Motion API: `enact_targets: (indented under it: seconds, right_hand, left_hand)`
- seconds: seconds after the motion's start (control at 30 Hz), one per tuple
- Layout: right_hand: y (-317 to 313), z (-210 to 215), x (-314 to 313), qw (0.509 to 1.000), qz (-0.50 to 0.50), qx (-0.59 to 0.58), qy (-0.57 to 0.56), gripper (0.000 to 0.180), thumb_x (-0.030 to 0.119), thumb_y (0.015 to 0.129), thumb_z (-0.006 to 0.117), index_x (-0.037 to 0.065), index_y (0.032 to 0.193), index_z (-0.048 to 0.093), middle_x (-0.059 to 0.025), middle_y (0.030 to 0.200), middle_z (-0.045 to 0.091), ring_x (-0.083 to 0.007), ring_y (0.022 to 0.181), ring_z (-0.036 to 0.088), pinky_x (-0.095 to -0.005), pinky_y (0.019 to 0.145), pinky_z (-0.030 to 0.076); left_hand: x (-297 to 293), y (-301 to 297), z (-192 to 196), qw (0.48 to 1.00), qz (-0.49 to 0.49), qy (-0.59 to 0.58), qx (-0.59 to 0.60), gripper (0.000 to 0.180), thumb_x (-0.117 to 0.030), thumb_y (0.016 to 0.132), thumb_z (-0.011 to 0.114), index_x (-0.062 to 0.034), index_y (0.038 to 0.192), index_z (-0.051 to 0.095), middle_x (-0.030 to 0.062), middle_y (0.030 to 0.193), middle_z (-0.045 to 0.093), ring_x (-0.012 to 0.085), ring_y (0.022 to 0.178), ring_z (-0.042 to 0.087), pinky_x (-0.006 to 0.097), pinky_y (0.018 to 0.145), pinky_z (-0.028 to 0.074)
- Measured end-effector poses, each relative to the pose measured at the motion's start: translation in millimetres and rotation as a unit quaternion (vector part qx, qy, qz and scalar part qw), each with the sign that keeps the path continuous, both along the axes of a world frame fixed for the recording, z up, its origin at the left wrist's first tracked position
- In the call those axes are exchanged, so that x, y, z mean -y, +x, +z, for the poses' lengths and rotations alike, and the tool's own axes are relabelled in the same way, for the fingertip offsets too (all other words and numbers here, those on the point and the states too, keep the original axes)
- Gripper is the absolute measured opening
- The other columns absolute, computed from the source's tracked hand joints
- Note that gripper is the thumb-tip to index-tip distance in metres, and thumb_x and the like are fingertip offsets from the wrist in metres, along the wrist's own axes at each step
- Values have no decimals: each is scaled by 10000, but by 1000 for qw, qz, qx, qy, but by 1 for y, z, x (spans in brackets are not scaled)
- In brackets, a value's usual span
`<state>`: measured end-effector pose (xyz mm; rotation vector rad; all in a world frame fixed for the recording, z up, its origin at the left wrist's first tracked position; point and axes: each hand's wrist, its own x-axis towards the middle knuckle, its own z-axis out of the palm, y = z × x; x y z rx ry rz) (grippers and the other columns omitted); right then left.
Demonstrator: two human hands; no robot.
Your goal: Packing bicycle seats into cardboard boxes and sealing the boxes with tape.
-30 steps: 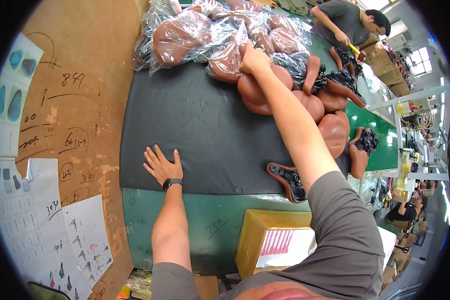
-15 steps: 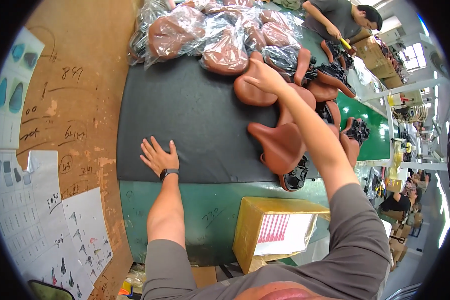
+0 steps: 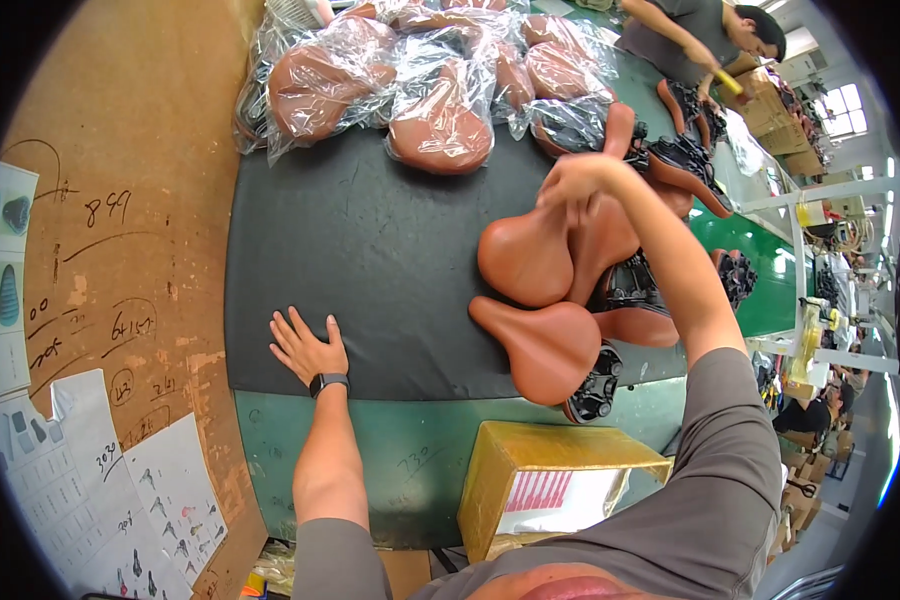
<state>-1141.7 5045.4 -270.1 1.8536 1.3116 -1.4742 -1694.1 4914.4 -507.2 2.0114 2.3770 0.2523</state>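
Note:
My left hand [image 3: 310, 348] lies flat on the black mat [image 3: 360, 260], fingers spread, with a dark watch on its wrist. At the right side of the mat, my right hand [image 3: 576, 188] has its fingers curled over the narrow nose of a brown bicycle saddle [image 3: 526, 262]. That saddle lies top side up, and the hand covers its tip. Touching it on the right is another brown saddle [image 3: 606, 238]. A further saddle [image 3: 545, 352] sits nearer to me, black springs and frame showing under its edge.
Plastic-wrapped saddles [image 3: 440, 130] are heaped along the far edge. Upturned saddles with black undersides [image 3: 635, 285] crowd the right. A yellow-taped box [image 3: 490, 490] stands at the near edge; a wooden board [image 3: 150, 250] rises at left. Across the table, a co-worker [image 3: 685, 45] holds a yellow-handled tool.
My right hand has drawn the saddle nearer and turned it, so its nose now points to the far right. My left hand stays flat on the mat. The view has shifted slightly.

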Motion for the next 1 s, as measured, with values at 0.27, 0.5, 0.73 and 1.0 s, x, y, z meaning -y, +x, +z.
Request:
enact_targets:
  seconds: [0.27, 0.5, 0.73, 1.0]
  right_hand:
    - [68, -127, -74, 809, -180, 393, 398, 1153, 883, 928, 661, -87, 1545, 567, -338, 1557, 649, -494, 1469, 617, -613, 1202, 485]
    - [-40, -105, -16, 829, 128, 174, 516, 801, 708, 969, 734, 46, 1404, 619, -305, 972, 788, -526, 968, 766, -579, 913, 597]
    - [-219, 19, 45, 871, 359, -113, 315, 633, 660, 985, 751, 97, 1274, 766, -256, 880, 769, -472, 924, 765, -588, 844, 595]
    - [-178, -71, -102, 811, 270, 284, 434, 1576, 332, 641, 1080, 177, 1839, 68, -252, 1386, 741, -490, 1353, 667, -649, 1170, 498]
  left_hand:
    - [-13, 10, -7, 1000, -15, -1, 1, 865, -590, 1073, 645, -95, 1743, 414, 179, 1858, 299, 366, 1734, 238, 619, 1398, 158]
    - [-14, 5, -2, 999, -30, 36, -15, 824, -578, 1070, 666, -107, 1716, 469, 184, 1815, 374, 377, 1690, 318, 625, 1373, 219]
    - [-146, -133, 29, 932, -357, 8, 69, 566, -386, 1038, 751, -52, 1484, 649, 231, 1638, 553, 441, 1546, 480, 551, 1285, 403]
    - [-226, -114, -5, 930, -367, 9, -2, 774, -447, 1137, 598, -78, 1773, 358, 174, 1875, 260, 352, 1739, 222, 519, 1417, 209]
